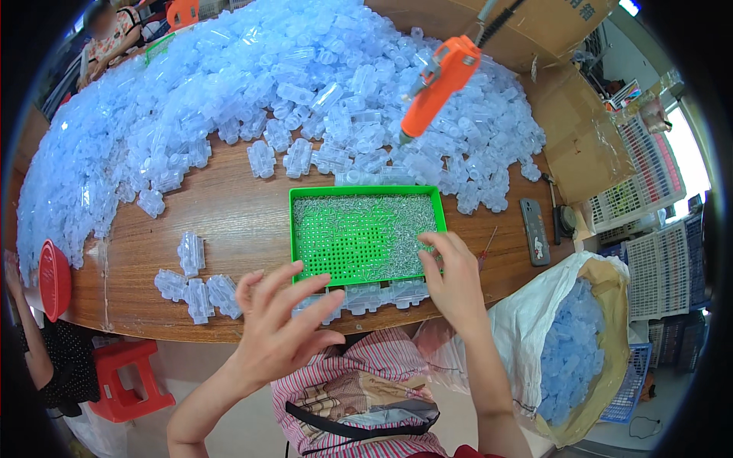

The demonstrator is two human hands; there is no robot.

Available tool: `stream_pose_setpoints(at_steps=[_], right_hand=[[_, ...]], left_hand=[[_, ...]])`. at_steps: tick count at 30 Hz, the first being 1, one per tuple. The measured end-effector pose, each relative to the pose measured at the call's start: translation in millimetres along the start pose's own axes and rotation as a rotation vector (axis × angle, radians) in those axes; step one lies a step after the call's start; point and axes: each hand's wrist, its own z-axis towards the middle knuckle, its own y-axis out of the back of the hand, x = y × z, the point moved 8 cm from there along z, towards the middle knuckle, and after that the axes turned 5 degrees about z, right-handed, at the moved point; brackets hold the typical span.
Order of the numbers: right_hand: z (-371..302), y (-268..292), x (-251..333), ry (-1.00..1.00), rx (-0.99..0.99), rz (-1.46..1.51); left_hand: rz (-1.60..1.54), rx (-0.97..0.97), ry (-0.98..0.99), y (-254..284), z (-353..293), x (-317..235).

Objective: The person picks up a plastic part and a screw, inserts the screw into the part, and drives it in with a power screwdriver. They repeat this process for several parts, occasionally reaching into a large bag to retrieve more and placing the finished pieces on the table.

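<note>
On the brown wooden surface [229, 221] sits a green tray [365, 233] full of tiny silver screws. The right hand [452, 281] is over the tray's right edge, and its fingertips [424, 240] are pinched together on the screws there; I cannot tell if it has one in its grip. The left hand [281, 324] is up in the air near the front edge of the surface, with its fingers spread wide apart, and it holds nothing. Just under that hand, a row of clear plastic pieces [366, 296] lies along the front of the tray. A few more clear pieces [197, 288] lie to the left. A very big pile of clear plastic pieces [252, 84] fills the back of the surface. An orange electric screwdriver [438, 85] hangs above the tray, tip down. A white sack [569, 343] of the same pieces stands on the right, by the person. A red stool [126, 378] is on the floor to the left.
</note>
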Motion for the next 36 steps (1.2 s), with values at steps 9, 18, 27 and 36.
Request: stream_pose_setpoints(at_steps=[9, 18, 27, 36], right_hand=[[29.4, -36.0, -19.5, -0.132, 0.253, -0.235], [32.7, -43.3, -14.3, -0.044, 0.271, -0.155], [45.8, -28.6, -43.7, -0.477, 0.335, 0.671], [46.6, -30.1, 31.3, -0.167, 0.402, 0.543]], left_hand=[[-1.29, -0.175, 0.735, 9.7, 30.4, 48.4], [-1.929, 0.012, 1.229, -87.3, 36.0, 33.5], [-2.095, -0.05, 1.506, -154.2, 36.8, 20.8], [-2.47, -0.017, 1.168, -177.1, 58.4, 5.2]])
